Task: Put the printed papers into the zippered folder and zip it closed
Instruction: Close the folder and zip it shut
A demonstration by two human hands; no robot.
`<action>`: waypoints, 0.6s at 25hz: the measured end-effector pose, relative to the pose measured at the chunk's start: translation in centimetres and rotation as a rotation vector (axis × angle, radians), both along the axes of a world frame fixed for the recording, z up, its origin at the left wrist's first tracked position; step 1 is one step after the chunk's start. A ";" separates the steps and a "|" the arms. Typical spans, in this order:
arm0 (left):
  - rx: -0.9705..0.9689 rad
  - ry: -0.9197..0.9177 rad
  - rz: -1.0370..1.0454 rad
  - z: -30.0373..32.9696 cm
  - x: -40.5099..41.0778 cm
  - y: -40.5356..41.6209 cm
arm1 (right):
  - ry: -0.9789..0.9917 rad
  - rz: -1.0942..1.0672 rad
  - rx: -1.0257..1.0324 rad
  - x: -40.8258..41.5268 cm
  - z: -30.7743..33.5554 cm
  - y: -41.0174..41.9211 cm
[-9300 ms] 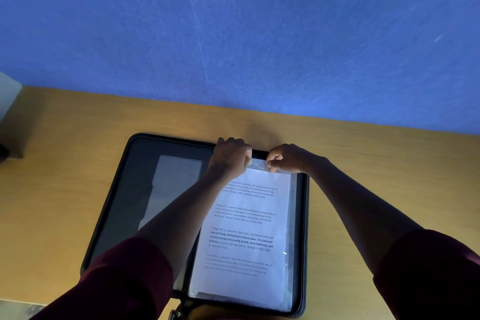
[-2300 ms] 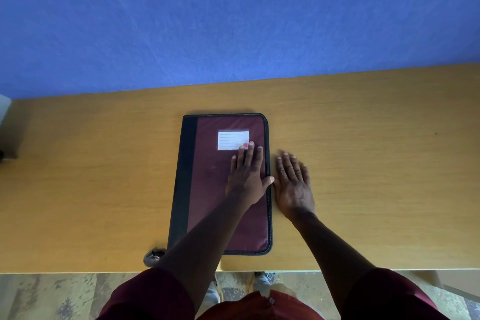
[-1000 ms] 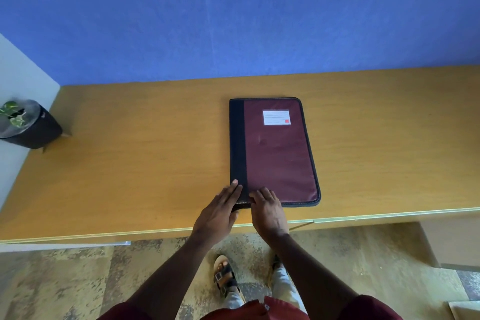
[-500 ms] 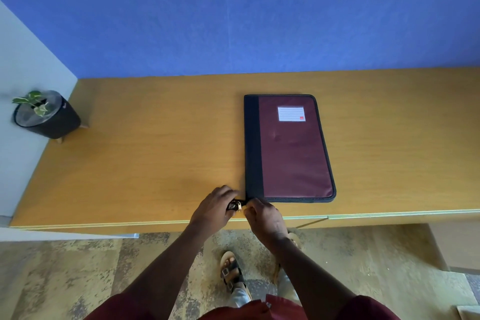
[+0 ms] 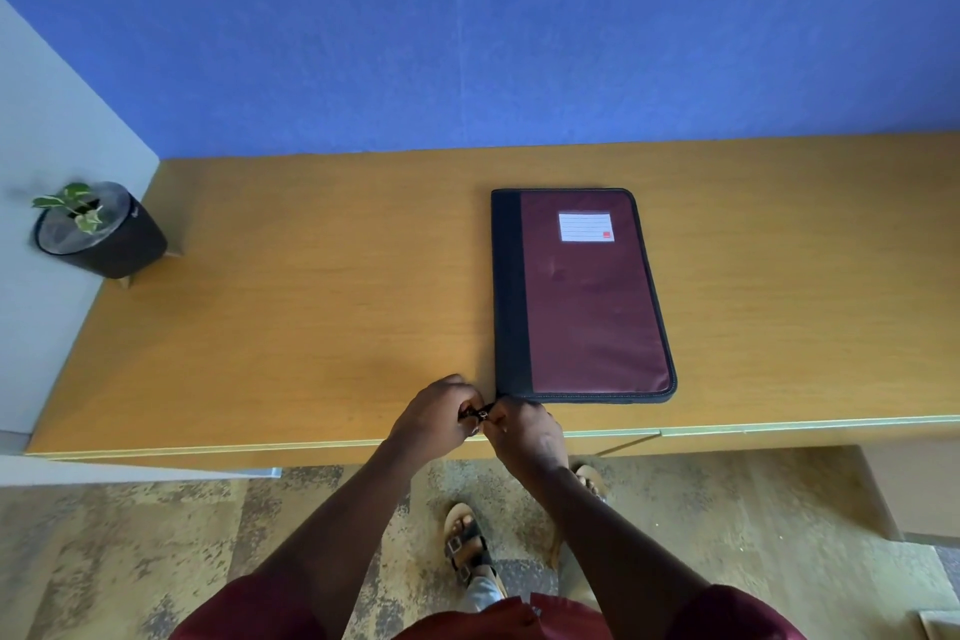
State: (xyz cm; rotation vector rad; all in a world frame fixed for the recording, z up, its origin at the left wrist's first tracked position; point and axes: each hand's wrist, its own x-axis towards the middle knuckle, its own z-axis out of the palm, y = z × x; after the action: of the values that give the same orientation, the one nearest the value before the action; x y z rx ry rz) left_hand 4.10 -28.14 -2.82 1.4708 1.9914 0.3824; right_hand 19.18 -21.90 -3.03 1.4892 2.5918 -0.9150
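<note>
The maroon zippered folder (image 5: 592, 296) with a black spine and a white label lies closed and flat on the wooden desk (image 5: 311, 317), near its front edge. The printed papers are hidden inside it. At the folder's near left corner both hands meet. My left hand (image 5: 436, 418) pinches a small dark zipper pull (image 5: 480, 414) with its fingers curled. My right hand (image 5: 524, 434) is closed beside it, fingertips on the same pull at the corner of the folder.
A small potted plant (image 5: 98, 231) in a dark pot stands at the desk's far left corner by a grey wall. A blue wall (image 5: 467, 31) backs the desk. Below the front edge are patterned floor and sandalled feet (image 5: 467, 546).
The open folder with papers was closed. Both hands moved from the cover down to its near left corner and closed on the zipper pull. The view shifted back and left.
</note>
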 end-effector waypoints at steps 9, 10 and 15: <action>-0.061 0.151 -0.009 1.3 0.3 0.6 | -0.039 0.002 0.059 0.0 0.6 0.0; -0.070 0.169 0.001 1.4 0.4 0.8 | -0.045 -0.001 0.066 0.1 0.7 0.1; -0.100 0.235 0.011 1.8 0.6 1.6 | -0.077 -0.014 0.109 1.7 0.7 1.5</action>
State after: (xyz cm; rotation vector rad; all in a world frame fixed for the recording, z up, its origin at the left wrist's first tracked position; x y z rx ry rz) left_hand 4.74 -26.50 -1.02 1.4988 2.1676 0.1158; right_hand 20.88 -20.42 -2.30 1.5365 2.6178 -0.7134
